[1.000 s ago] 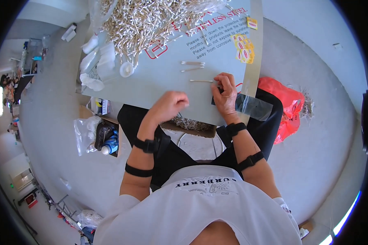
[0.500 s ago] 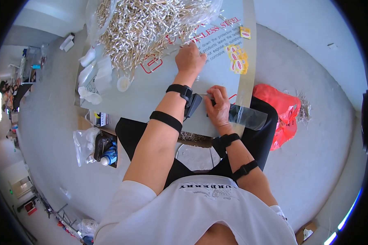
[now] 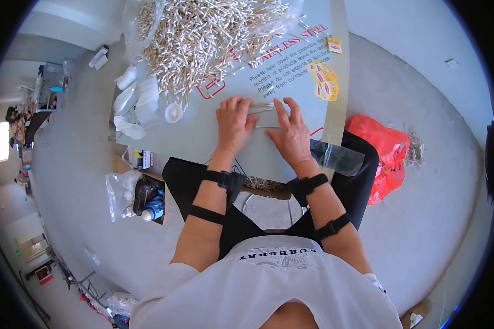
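Several cotton swabs (image 3: pixel 263 106) lie crosswise between my two hands, low over the sheet-covered table. My left hand (image 3: pixel 236 125) has its fingers bent, with swab ends between thumb and forefinger. My right hand (image 3: pixel 294 134) has thumb and fingers spread apart, its fingertips close to the other swab ends; whether they touch is unclear. One single swab (image 3: pixel 267 126) lies lower, between the two thumbs. Beyond my hands rises a large heap of cotton swabs (image 3: pixel 203 44), spilling from a clear plastic bag (image 3: pixel 142 27).
Yellow packets (image 3: pixel 325 82) lie at the table's right side. A small round white container (image 3: pixel 173 113) and white plastic pieces (image 3: pixel 129 129) are at left. A clear film sheet (image 3: pixel 337 157) hangs over the right edge. Beside my leg stands a red bag (image 3: pixel 379 142); an open box (image 3: pixel 153 203) sits lower left.
My left hand has come back from the edge of the swab heap to beside my right hand. My right hand has spread its fingers, and swabs now show between both hands.
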{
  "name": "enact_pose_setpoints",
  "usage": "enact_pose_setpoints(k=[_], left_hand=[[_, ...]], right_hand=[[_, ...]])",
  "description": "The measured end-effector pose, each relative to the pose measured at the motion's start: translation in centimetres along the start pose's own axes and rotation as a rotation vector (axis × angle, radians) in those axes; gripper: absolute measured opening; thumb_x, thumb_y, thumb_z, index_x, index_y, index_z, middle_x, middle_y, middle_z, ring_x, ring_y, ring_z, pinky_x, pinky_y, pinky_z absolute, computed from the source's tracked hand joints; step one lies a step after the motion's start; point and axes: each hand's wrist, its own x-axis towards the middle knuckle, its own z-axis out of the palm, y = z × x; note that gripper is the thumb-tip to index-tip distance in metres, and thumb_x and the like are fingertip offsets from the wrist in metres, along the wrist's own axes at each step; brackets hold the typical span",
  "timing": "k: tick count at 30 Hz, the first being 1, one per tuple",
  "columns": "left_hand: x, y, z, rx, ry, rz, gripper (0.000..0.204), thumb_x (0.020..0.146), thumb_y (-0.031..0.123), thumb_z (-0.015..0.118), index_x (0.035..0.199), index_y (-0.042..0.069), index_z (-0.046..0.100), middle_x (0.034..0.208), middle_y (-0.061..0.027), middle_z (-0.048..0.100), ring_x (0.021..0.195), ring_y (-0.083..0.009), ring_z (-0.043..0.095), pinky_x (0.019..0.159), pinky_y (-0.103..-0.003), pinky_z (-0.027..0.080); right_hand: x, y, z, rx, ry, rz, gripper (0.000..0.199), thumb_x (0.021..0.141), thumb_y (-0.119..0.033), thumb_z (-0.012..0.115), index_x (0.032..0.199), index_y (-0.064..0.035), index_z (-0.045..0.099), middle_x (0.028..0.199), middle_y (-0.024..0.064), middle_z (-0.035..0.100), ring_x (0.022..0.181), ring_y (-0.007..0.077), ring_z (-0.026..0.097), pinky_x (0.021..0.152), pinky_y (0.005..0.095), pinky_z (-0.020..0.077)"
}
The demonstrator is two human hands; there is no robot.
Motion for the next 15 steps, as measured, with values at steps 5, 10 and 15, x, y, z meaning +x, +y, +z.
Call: enact_pose_setpoints(k=[5,10,15], left_hand=[[-1.2,3.7,2.6,-0.038,0.027,0.042,0.026,0.074,0.005,0.062,0.1,0.009,0.059,0.102,-0.0083,0.054,0.098,-0.0313,0.05,0.082,-0.044,0.038],[-0.3,4.7,2.9,-0.079,-0.042,0.099,0.022,0.069,0.004,0.064,0.089,0.007,0.056,0.093,-0.0085,0.052,0.095,-0.0306,0.049,0.08,-0.043,0.039],[2.6,1.8,2.5,-0.283,0.093,0.094,0.026,0.068,0.0,0.066,0.091,0.006,0.055,0.094,-0.0117,0.056,0.093,-0.0335,0.052,0.081,-0.044,0.042]], right_hand=[[0.1,3.0,0.9,-0.107,-0.051,-0.135,0.046,0.072,-0.015,0.073,0.115,-0.0097,0.058,0.115,0.0098,0.053,0.092,0.0285,0.062,0.073,0.0383,0.0542],[-2.2,3.1,-0.2,-0.088,0.028,-0.117,0.032,0.075,-0.016,0.071,0.105,-0.0099,0.063,0.098,0.0069,0.057,0.082,0.0258,0.064,0.065,0.0367,0.0538],[-2.3,3.7,-0.7,-0.108,0.016,-0.05,0.029,0.076,-0.018,0.073,0.102,-0.0109,0.063,0.097,0.0062,0.056,0.074,0.0239,0.064,0.058,0.0364,0.0523]])
